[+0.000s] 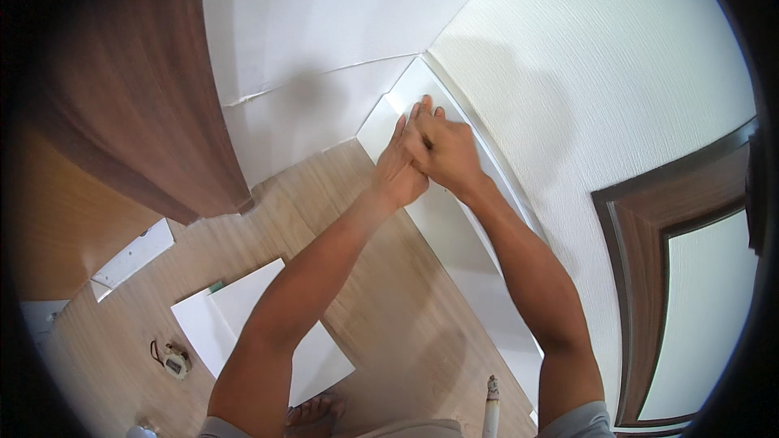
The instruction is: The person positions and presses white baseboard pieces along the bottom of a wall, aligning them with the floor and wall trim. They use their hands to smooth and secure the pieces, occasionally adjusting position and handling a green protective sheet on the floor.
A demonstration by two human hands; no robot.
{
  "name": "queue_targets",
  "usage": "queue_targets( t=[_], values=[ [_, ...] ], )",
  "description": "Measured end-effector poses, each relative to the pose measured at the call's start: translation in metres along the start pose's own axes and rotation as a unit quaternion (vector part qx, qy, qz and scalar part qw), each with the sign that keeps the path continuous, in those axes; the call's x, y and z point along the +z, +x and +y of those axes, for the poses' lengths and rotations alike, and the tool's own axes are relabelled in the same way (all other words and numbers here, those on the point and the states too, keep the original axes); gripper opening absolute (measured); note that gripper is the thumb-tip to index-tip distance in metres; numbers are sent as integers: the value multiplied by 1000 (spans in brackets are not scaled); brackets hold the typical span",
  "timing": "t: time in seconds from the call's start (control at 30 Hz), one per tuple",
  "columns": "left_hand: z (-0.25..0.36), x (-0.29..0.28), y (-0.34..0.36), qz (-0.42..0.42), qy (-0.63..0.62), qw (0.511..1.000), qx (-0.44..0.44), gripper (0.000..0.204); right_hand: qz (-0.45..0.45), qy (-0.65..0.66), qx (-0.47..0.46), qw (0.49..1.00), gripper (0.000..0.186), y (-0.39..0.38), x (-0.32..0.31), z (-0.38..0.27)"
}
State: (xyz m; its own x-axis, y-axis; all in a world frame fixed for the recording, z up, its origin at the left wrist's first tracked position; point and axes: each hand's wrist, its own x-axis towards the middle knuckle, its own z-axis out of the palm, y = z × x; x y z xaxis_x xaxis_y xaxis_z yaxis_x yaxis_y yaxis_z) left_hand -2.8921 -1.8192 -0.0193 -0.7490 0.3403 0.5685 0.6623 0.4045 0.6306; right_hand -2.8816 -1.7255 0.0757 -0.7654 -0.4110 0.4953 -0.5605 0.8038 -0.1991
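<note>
A long white board (pixel 464 250) runs along the foot of the right-hand wall, up to the corner. My two hands are together over its far end. My left hand (pixel 399 170) rests against it with fingers stretched toward the corner. Overlapping it from the right is my right hand (pixel 449 150), its fingers curled and knuckles up. Whatever the right fingers hold, if anything, is hidden between the hands.
White panels (pixel 324 365) lie on the wood-look floor (pixel 398 300) at left, near a bare foot (pixel 312 410). Beside them is a tape measure (pixel 174 362). A cigarette (pixel 492 405) juts in at the lower edge. A brown door frame (pixel 641 276) stands right, brown wood panelling (pixel 138 73) left.
</note>
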Motion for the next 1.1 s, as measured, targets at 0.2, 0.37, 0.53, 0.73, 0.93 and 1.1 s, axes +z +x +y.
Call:
queue_targets(
  t=[0.2, 0.37, 0.53, 0.73, 0.93, 1.1],
  values=[
    [-4, 23, -6, 82, -224, 971, -25, 82, -62, 48, -109, 991, 19, 57, 47, -56],
    [-1, 27, -4, 120, -53, 991, -32, 67, -158, 6, -111, 981, 21, 79, 48, -29],
    [-3, 11, -9, 25, -40, 998, -47, 70, -226, -68, 19, 972, 29, 94, 47, 36],
    [1, -3, -17, -22, -105, 994, -14, 66, -284, -98, -12, 954, 29, 96, 40, 33],
    [17, 15, -29, -22, -42, 999, -10, 70, -257, -41, -56, 964, 25, 88, 40, 27],
    [15, 2, -27, -51, -23, 998, -8, 72, -267, -77, -61, 959, 27, 79, 37, 39]
  ],
)
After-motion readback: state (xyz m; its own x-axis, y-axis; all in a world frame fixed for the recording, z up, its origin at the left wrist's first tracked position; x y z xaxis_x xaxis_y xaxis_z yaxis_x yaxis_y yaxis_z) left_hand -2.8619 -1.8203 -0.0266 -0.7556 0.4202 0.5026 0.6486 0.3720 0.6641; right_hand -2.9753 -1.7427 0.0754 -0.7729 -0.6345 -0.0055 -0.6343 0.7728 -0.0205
